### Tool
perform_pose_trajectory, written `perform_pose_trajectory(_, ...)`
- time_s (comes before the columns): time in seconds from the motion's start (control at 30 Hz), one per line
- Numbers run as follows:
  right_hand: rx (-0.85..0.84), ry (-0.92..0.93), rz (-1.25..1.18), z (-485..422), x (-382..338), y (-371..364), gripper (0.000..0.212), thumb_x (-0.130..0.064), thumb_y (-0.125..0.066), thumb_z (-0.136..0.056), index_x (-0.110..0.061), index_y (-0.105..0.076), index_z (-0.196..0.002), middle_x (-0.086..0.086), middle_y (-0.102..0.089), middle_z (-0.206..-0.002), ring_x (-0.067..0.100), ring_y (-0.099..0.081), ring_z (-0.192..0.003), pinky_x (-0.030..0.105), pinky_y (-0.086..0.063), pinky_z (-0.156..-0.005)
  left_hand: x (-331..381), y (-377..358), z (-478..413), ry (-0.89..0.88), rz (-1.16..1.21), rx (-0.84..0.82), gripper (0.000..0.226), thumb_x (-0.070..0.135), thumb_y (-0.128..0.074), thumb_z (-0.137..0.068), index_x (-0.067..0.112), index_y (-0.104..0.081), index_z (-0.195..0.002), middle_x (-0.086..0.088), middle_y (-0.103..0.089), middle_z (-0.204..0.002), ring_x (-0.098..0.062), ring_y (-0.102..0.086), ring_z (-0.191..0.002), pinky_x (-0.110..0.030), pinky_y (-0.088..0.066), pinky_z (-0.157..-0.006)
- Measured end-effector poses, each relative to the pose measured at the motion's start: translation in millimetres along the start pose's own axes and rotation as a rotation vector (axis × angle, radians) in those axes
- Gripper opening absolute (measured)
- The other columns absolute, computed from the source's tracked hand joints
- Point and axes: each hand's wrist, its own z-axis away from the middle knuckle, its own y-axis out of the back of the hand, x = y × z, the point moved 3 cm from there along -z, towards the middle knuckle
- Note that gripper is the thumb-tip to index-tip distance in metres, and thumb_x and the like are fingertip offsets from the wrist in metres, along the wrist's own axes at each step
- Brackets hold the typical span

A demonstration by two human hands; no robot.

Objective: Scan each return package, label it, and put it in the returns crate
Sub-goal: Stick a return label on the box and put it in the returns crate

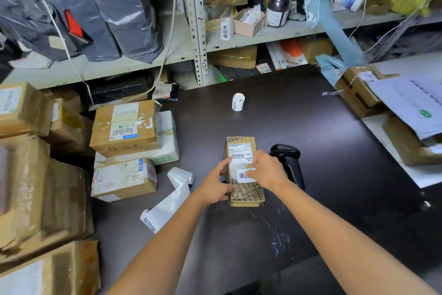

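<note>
Box [244,172]: table [334,151] centre; left hand [215,184] flat against its 9 o'clock side, right hand [265,170] pressing label [244,175] on top, neither gripping. Scanner [290,163] at 3 o'clock. Stack [126,132] at 9 o'clock likely unprocessed; crate unseen

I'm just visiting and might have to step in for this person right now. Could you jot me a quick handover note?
Left hand: open, steadying the small package on the dark table.
Right hand: fingers pressing a white return label onto the package top.
Scanner: lying just right of the package.
Label strip: to the left; spare roll further back.
Left to do: crate this package; no crate is in view. Boxes stacked at left may be waiting.
</note>
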Motion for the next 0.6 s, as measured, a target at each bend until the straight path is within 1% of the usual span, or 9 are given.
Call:
perform_pose_trajectory(0.07, 0.036, 0.006, 0.051, 0, 2, 3, 0.042, -0.032, -0.078, -0.08, -0.018, -0.052, -0.11, 0.003, -0.065, -0.104, 0.023, -0.064, -0.089, 0.036, -0.053, -0.069, 1, -4, 1, 0.002, -0.005, 0.019, 0.079, -0.006, -0.058, -0.09, 0.046, -0.031, -0.144, 0.019, -0.049, -0.114, -0.017, -0.06, -0.106, -0.035, -0.058, -0.074)
perform_pose_trajectory(0.13, 0.03, -0.005, 0.047, -3, 9, 5, 0.054, -0.041, -0.08, -0.076, -0.017, -0.051, -0.115, 0.003, -0.06, -0.109, 0.022, -0.061, -0.093, 0.034, -0.048, -0.069, 2, -7, 3, 0.005, 0.012, 0.044, 0.078, -0.007, -0.055, -0.091, 0.044, -0.031, -0.145, 0.017, -0.049, -0.114, -0.016, -0.061, -0.101, -0.025, -0.056, -0.062)
perform_pose_trajectory(0.17, 0.012, -0.031, -0.003, -4, 15, 6, 0.061, -0.043, -0.081, -0.075, -0.017, -0.051, -0.12, 0.003, -0.059, -0.112, 0.022, -0.06, -0.096, 0.034, -0.047, -0.071, 3, -9, 4, 0.007, 0.013, 0.053, 0.078, -0.007, -0.054, -0.091, 0.044, -0.031, -0.145, 0.014, -0.049, -0.116, -0.017, -0.061, -0.1, -0.024, -0.056, -0.061)
perform_pose_trajectory(0.23, -0.052, -0.099, -0.216, -8, 29, 7, 0.07, -0.038, -0.082, -0.077, -0.013, -0.049, -0.133, 0.007, -0.058, -0.125, 0.024, -0.059, -0.108, 0.04, -0.052, -0.084, 6, -13, 7, 0.01, 0.021, 0.082, 0.078, -0.007, -0.053, -0.091, 0.045, -0.031, -0.145, 0.012, -0.05, -0.116, -0.018, -0.062, -0.099, -0.03, -0.059, -0.066)
perform_pose_trajectory(0.3, -0.156, -0.128, -0.428, -8, 34, 6, 0.058, -0.023, -0.077, -0.085, -0.01, -0.051, -0.135, 0.009, -0.061, -0.123, 0.024, -0.061, -0.108, 0.046, -0.054, -0.09, 8, -20, 10, 0.013, 0.05, 0.121, 0.079, -0.009, -0.052, -0.09, 0.044, -0.033, -0.144, 0.01, -0.052, -0.115, -0.017, -0.064, -0.095, -0.037, -0.059, -0.074)
perform_pose_trajectory(0.4, -0.237, -0.05, -0.473, -10, 34, 4, 0.039, -0.014, -0.07, -0.09, -0.01, -0.057, -0.126, 0.008, -0.07, -0.109, 0.024, -0.068, -0.098, 0.05, -0.056, -0.087, 8, -29, 17, 0.013, 0.109, 0.206, 0.08, -0.012, -0.051, -0.086, 0.043, -0.035, -0.142, 0.001, -0.055, -0.116, -0.016, -0.066, -0.088, -0.033, -0.06, -0.066)
perform_pose_trajectory(0.5, -0.284, 0.078, -0.422, -11, 29, 7, 0.034, -0.02, -0.072, -0.087, -0.016, -0.059, -0.119, 0.008, -0.073, -0.104, 0.024, -0.07, -0.095, 0.052, -0.056, -0.084, 3, -39, 33, 0.001, 0.216, 0.32, 0.081, -0.012, -0.052, -0.084, 0.044, -0.039, -0.14, -0.003, -0.057, -0.116, -0.02, -0.066, -0.092, -0.037, -0.06, -0.069)
perform_pose_trajectory(0.53, -0.287, 0.125, -0.395, -11, 26, 7, 0.032, -0.024, -0.074, -0.085, -0.025, -0.06, -0.114, 0.006, -0.073, -0.102, 0.024, -0.069, -0.094, 0.053, -0.056, -0.082, 1, -42, 40, -0.011, 0.255, 0.362, 0.081, -0.012, -0.053, -0.084, 0.044, -0.039, -0.139, -0.004, -0.056, -0.116, -0.021, -0.066, -0.096, -0.041, -0.061, -0.073)
perform_pose_trajectory(0.6, -0.296, 0.214, -0.346, -19, 22, 1, 0.031, -0.045, -0.073, -0.072, -0.047, -0.057, -0.098, -0.001, -0.073, -0.095, 0.023, -0.069, -0.092, 0.053, -0.057, -0.079, -2, -46, 58, -0.051, 0.308, 0.448, 0.081, -0.013, -0.056, -0.084, 0.044, -0.039, -0.139, -0.003, -0.056, -0.118, -0.021, -0.065, -0.102, -0.047, -0.059, -0.079)
